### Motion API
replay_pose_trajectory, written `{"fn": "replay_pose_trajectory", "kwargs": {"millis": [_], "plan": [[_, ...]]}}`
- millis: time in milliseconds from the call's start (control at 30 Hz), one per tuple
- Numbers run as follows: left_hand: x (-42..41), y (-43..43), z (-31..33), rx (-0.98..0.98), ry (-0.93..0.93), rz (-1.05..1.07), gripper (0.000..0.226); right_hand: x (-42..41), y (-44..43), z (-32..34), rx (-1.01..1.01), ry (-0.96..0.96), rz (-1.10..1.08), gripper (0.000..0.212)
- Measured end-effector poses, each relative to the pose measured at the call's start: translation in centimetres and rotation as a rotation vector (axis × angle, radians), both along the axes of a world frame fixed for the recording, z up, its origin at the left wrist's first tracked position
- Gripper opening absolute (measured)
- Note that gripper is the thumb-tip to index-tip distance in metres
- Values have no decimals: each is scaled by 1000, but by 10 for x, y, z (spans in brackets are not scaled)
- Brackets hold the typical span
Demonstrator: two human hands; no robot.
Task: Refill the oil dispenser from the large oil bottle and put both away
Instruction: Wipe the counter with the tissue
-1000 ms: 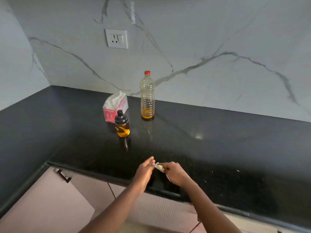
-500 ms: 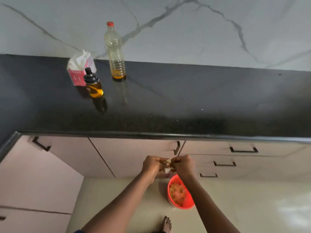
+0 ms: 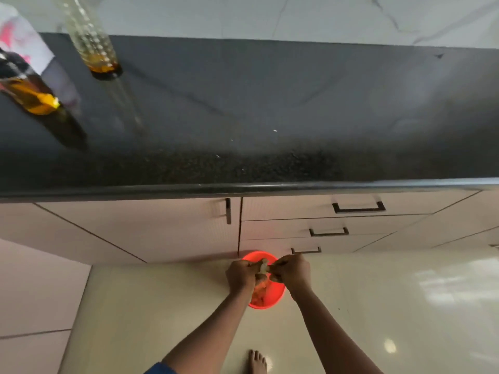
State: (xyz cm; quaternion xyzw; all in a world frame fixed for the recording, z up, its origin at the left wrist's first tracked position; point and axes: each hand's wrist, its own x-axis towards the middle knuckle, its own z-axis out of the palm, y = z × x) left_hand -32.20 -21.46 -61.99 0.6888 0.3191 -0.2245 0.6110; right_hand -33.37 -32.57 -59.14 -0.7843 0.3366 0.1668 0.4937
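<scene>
The large clear oil bottle stands at the back left of the black counter, a little amber oil at its bottom; its top is cut off by the frame. The small oil dispenser, black-topped and holding yellow oil, stands at the far left, blurred. Both hands are well below the counter edge, over a red bin on the floor. My left hand and my right hand together pinch a small crumpled pale wad between them.
A pink and white tissue pack sits behind the dispenser. Pink cabinet doors and drawers with black handles run under the counter. The red bin holds orange scraps. A bare foot shows on the glossy floor.
The view has tilted further down, from counter to floor. Both hands dropped from the counter edge to above the red bin, still pinching the small pale wad.
</scene>
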Motion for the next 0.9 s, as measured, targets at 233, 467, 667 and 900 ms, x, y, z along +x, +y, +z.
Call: {"fn": "replay_pose_trajectory", "kwargs": {"millis": [233,467,667,900], "plan": [[10,-35,-77,-26,139,15,22,9,-19,-83,-140,52,83,17],[7,-32,-151,-98,265,-206,23,10,-23,-145,-152,138,243,48],[-14,-29,-185,-94,215,-234,52,-5,-21,-166,-241,194,265,43],[-39,-5,-129,168,144,-271,40,-29,-4,-121,-310,203,360,28]]}}
